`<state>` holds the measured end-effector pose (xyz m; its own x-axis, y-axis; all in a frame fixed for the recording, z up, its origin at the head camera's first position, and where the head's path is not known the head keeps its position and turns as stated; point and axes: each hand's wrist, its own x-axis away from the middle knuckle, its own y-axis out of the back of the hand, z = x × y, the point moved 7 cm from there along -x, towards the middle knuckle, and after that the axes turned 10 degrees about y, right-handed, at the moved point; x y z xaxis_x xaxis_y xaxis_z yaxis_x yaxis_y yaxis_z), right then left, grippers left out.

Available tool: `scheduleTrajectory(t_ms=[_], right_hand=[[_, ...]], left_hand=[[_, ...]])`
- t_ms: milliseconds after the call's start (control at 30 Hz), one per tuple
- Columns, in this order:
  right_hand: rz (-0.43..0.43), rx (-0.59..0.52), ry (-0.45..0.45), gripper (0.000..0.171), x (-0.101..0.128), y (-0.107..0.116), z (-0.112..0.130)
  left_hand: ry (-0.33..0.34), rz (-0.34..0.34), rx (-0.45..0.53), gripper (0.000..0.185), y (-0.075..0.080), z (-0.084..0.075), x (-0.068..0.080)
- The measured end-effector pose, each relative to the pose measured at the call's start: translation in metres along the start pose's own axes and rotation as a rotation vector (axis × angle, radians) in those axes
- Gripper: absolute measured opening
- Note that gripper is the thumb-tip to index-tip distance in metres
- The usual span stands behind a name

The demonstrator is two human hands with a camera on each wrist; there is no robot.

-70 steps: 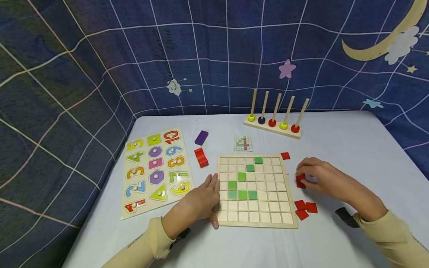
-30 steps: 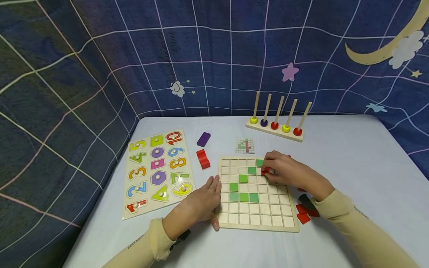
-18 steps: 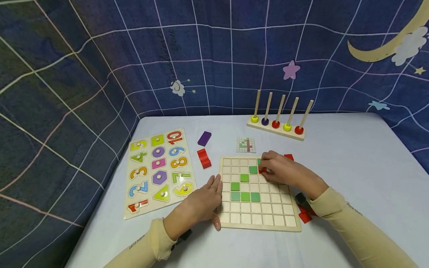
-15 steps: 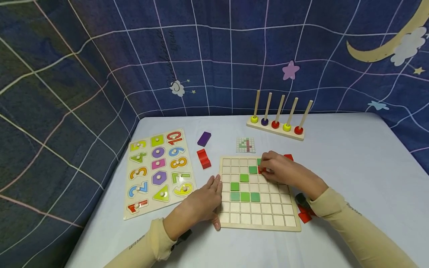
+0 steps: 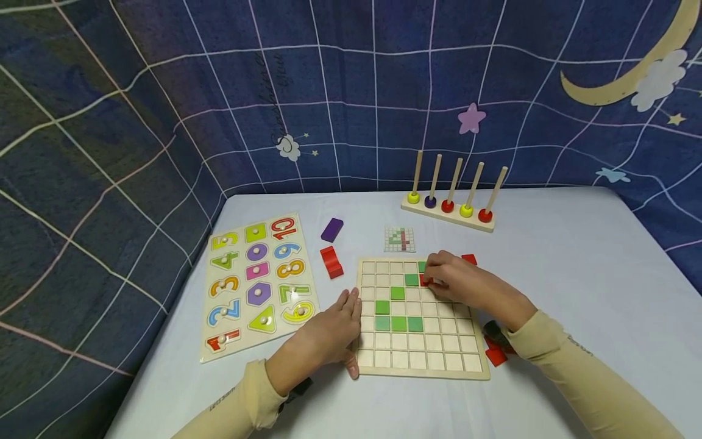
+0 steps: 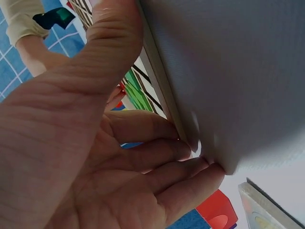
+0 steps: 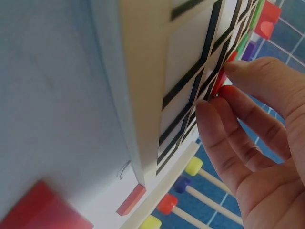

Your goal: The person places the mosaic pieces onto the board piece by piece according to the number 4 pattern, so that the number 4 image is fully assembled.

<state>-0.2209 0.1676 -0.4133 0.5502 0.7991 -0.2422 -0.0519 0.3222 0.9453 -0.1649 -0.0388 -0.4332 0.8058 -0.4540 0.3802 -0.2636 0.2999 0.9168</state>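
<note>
The right hand [image 5: 466,285] pinches a small flat red square tile [image 5: 425,280] between thumb and fingertips, setting it on the pale wooden grid board [image 5: 419,366] just right of a green tile [image 5: 412,280] in the second row. The left hand [image 5: 329,332] lies with straight fingers against the board's left edge, thumb at the near corner. Spare red tiles [image 5: 495,356] lie on the smooth white table [image 5: 576,274] beside the right sleeve.
</note>
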Motion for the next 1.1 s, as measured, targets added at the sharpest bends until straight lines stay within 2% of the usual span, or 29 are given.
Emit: scheduleTrajectory(t_ms=[333, 567, 833, 1100], right_hand=[[-0.002, -0.013, -0.105, 0.016, 0.016, 0.019, -0.012], [0.006, -0.012, -0.162, 0.019, 0.032, 0.028, -0.03], [0.019, 0.001, -0.216, 0.019, 0.048, 0.027, -0.056], [0.025, -0.001, -0.234, 0.017, 0.05, 0.023, -0.066]], left_hand=[[-0.004, -0.006, 0.002, 0.128, -0.001, 0.0, 0.0], [0.002, 0.003, 0.001, 0.129, -0.002, 0.001, -0.001], [0.014, 0.021, -0.004, 0.13, -0.001, 0.001, -0.001], [-0.002, 0.004, 0.002, 0.128, 0.0, 0.001, -0.001]])
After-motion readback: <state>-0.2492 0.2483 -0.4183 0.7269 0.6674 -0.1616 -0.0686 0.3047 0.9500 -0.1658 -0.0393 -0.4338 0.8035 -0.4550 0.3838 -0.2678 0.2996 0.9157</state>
